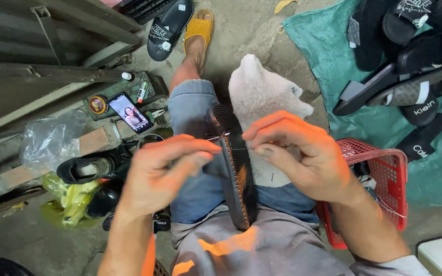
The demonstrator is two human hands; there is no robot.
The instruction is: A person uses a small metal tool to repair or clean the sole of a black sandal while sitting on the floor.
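A black sandal (236,168) stands on its edge between my knees, sole ridges facing left, resting on my lap against a white cloth (262,92). My left hand (162,171) pinches a thin metal needle or awl (217,137) at the sandal's upper edge. On the other side, my right hand (303,153) has its fingers closed on a fine thread near the same edge. The two hands almost meet over the sandal.
A red plastic basket (384,174) sits by my right thigh. Several black sandals (410,61) lie on a green cloth (333,51) at the upper right. At left are a phone (130,112), a small round tin (98,104), a black shoe (88,167), a plastic bag (49,140) and metal beams (42,30).
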